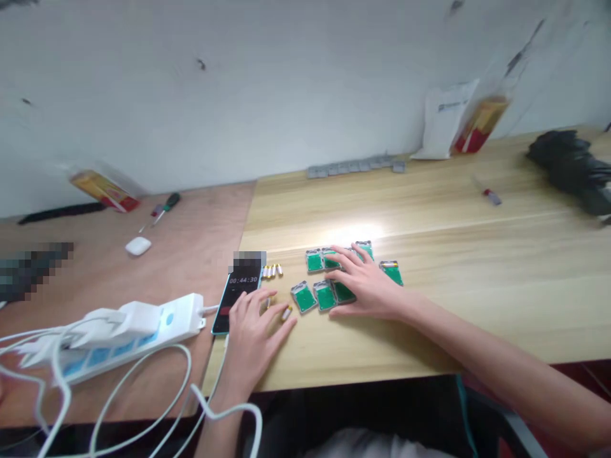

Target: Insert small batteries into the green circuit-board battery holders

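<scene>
On the pale wood table [477,286], the right hand [365,286] lies spread flat and open over a cluster of green-backed clear cases [303,297], holding none. The loosely open left hand [251,337] rests just beside a small battery [286,313], apparently gripping nothing.

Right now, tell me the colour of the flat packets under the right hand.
Green with clear edges; head view, best on the packet beside the right hand.
</scene>
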